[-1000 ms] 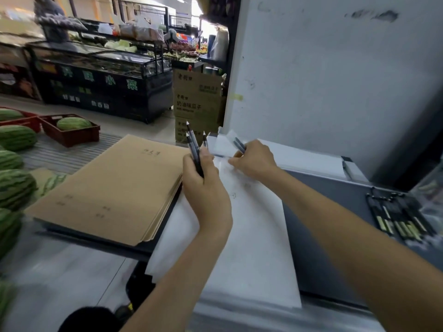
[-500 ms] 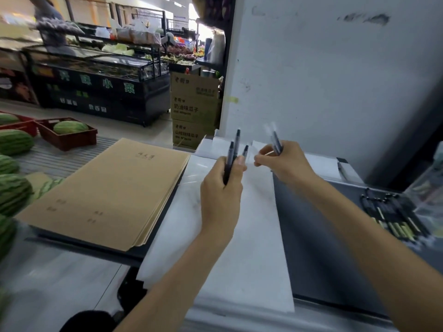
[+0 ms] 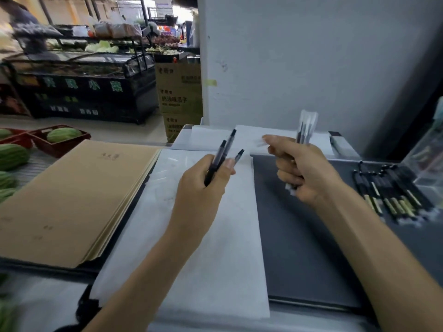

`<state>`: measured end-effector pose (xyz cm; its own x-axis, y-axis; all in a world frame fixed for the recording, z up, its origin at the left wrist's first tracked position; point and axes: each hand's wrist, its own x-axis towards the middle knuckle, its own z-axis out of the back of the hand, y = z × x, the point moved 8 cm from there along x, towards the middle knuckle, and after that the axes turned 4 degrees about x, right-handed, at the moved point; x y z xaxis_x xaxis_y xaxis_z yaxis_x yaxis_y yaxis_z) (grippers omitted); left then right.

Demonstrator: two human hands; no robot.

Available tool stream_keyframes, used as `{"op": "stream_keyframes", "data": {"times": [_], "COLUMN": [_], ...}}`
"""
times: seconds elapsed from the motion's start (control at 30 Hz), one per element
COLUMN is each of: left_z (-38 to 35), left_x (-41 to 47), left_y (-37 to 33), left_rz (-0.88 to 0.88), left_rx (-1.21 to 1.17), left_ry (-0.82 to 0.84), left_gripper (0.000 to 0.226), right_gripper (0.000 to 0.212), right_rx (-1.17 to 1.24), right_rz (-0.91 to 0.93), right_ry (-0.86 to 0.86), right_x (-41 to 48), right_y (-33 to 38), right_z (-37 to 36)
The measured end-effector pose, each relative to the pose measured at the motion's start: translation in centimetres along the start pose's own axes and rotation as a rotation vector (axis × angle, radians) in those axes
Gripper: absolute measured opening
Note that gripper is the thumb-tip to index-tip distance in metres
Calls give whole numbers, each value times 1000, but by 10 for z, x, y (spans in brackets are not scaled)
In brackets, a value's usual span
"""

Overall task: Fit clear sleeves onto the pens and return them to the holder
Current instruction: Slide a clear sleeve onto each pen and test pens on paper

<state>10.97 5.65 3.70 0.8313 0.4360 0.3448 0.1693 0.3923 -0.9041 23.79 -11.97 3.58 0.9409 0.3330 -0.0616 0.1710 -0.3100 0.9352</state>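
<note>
Three pens (image 3: 223, 154) in left hand (image 3: 203, 188), counter (image 3: 81, 92) "小菜"

Folders (image 3: 72, 200) lie left of paper (image 3: 211, 248), pens (image 3: 393, 192) right.

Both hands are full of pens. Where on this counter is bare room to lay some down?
The dark grey surface between the white sheet and the row of pens is bare. The white sheet, right of the brown folders, is free too. Crowded: far right, where the row of pens lies beside the clear holder.
</note>
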Motion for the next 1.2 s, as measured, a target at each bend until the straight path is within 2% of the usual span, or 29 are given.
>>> {"op": "stream_keyframes", "data": {"times": [0.17,0.33,0.73,1.2], "left_z": [3,1,-2,-1], "left_x": [2,2,-1,-3], "left_y": [6,8,-2,-5], "left_rz": [31,47,-24,-32], "left_rx": [-8,-17,11,8], "left_ry": [-22,0,27,23], "left_gripper": [24,22,21,23], "right_gripper": [20,22,16,25], "right_rx": [-83,-57,-72,-197], "right_rz": [82,122,124,184], "right_ry": [-18,15,54,73], "right_x": [-9,-12,-16,-28], "right_y": [10,12,6,3], "right_z": [4,-3,-12,-26]}}
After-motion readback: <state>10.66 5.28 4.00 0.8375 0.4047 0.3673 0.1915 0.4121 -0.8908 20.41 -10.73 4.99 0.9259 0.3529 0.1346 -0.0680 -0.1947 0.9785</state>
